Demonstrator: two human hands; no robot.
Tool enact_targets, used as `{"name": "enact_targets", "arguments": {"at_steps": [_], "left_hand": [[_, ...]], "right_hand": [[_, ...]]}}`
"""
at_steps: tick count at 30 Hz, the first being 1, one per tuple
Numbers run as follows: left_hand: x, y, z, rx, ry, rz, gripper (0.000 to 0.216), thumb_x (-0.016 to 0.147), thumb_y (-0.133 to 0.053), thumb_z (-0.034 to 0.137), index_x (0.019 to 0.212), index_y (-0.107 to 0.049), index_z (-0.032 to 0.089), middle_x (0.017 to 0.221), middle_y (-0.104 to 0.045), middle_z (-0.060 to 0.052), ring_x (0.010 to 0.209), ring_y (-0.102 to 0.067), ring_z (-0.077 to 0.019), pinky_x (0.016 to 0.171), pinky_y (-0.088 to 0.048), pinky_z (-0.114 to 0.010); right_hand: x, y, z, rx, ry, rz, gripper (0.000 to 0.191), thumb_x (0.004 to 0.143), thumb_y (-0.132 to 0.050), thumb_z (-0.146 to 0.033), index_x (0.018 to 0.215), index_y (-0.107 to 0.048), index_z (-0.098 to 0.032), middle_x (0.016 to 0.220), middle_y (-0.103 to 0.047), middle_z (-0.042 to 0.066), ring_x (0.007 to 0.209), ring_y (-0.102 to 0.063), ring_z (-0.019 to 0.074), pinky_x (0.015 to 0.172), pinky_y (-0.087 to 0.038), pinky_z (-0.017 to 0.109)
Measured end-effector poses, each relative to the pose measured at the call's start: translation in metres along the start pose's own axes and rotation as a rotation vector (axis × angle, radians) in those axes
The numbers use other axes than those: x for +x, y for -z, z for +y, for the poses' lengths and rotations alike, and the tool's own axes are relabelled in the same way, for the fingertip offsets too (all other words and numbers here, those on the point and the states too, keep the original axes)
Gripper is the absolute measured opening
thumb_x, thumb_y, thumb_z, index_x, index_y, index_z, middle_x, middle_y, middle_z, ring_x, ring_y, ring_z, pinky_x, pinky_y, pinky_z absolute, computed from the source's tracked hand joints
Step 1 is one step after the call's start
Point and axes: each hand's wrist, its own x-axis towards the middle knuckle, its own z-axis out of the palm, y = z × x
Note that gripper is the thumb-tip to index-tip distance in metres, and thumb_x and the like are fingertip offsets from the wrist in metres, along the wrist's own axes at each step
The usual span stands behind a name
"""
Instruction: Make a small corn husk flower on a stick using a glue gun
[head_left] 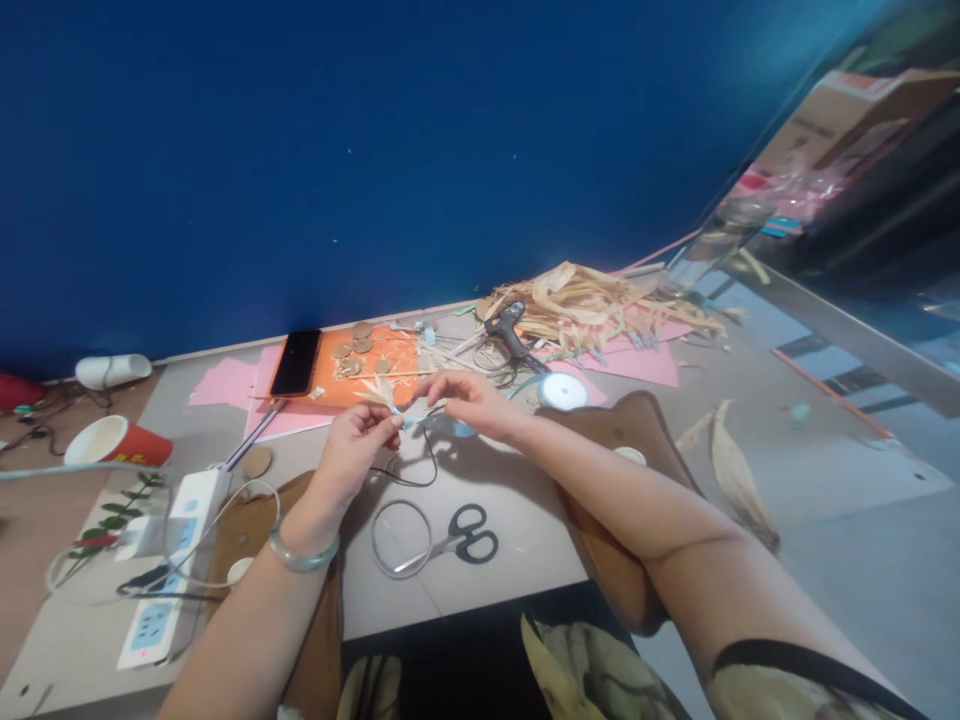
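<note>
My left hand [354, 438] is closed, pinching a small tuft of dried corn husk [379, 390] whose pale tips fan out above the fingers. A light blue ribbon [412, 419] is wrapped near the tuft's lower end. Close on the right, my right hand [471, 403] is closed with its fingertips at the ribbon; exactly how they grip it is partly hidden. Beneath both hands a thin dark cord [435, 468] hangs in a loop. Black-handled scissors [471, 535] lie on the table [517, 545] nearer my body, beside a ring of grey wire [375, 540].
Behind my hands are an orange board [330, 370] with round wooden slices, a phone [297, 362], a glue gun [510, 335] and a husk pile [574, 300]. A ribbon spool [564, 391] stands right. Leftward are a power strip [161, 610] and a red paper cup [150, 441].
</note>
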Motion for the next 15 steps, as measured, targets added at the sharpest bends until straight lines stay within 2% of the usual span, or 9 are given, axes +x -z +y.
{"name": "enact_targets", "arguments": {"at_steps": [3, 5, 8, 11, 15], "left_hand": [[-0.001, 0.0, 0.002, -0.007, -0.008, 0.014, 0.035, 0.06, -0.08, 0.04, 0.073, -0.059, 0.014, 0.057, -0.059, 0.003, 0.051, -0.056, -0.0091, 0.053, -0.046, -0.021], [-0.001, -0.001, 0.003, -0.012, -0.005, 0.02, 0.036, 0.059, -0.08, 0.04, 0.072, -0.058, 0.015, 0.057, -0.059, 0.003, 0.05, -0.055, -0.0093, 0.052, -0.045, -0.021], [-0.002, -0.001, 0.004, -0.017, -0.002, 0.026, 0.035, 0.058, -0.081, 0.039, 0.07, -0.058, 0.015, 0.057, -0.058, 0.003, 0.049, -0.055, -0.0092, 0.051, -0.045, -0.022], [-0.001, -0.001, 0.004, -0.02, -0.008, 0.028, 0.035, 0.058, -0.081, 0.039, 0.07, -0.058, 0.015, 0.056, -0.058, 0.003, 0.049, -0.055, -0.0094, 0.052, -0.045, -0.022], [-0.001, 0.0, 0.003, -0.024, -0.003, 0.028, 0.035, 0.058, -0.081, 0.038, 0.07, -0.059, 0.015, 0.056, -0.058, 0.003, 0.049, -0.055, -0.0096, 0.052, -0.046, -0.022]], "right_hand": [[0.002, 0.002, 0.002, 0.065, 0.051, 0.077, 0.011, 0.067, -0.049, -0.01, 0.06, -0.055, -0.018, 0.07, -0.061, 0.0, 0.074, -0.057, 0.0139, 0.072, -0.043, 0.028], [0.002, 0.004, 0.001, 0.06, 0.051, 0.08, 0.014, 0.067, -0.047, -0.012, 0.057, -0.054, -0.018, 0.06, -0.054, -0.001, 0.064, -0.051, 0.0134, 0.065, -0.039, 0.027], [0.001, 0.007, -0.003, -0.012, 0.011, 0.053, 0.016, 0.067, -0.044, -0.015, 0.054, -0.053, -0.018, 0.056, -0.05, 0.0, 0.057, -0.043, 0.013, 0.059, -0.034, 0.028], [0.001, 0.009, -0.007, -0.075, -0.028, 0.02, 0.019, 0.068, -0.042, -0.017, 0.05, -0.046, -0.02, 0.052, -0.045, 0.0, 0.055, -0.039, 0.0133, 0.056, -0.031, 0.028], [0.004, 0.013, -0.007, -0.102, -0.068, 0.014, 0.022, 0.071, -0.041, -0.017, 0.05, -0.038, -0.021, 0.051, -0.041, -0.001, 0.055, -0.04, 0.0131, 0.058, -0.035, 0.028]]}}
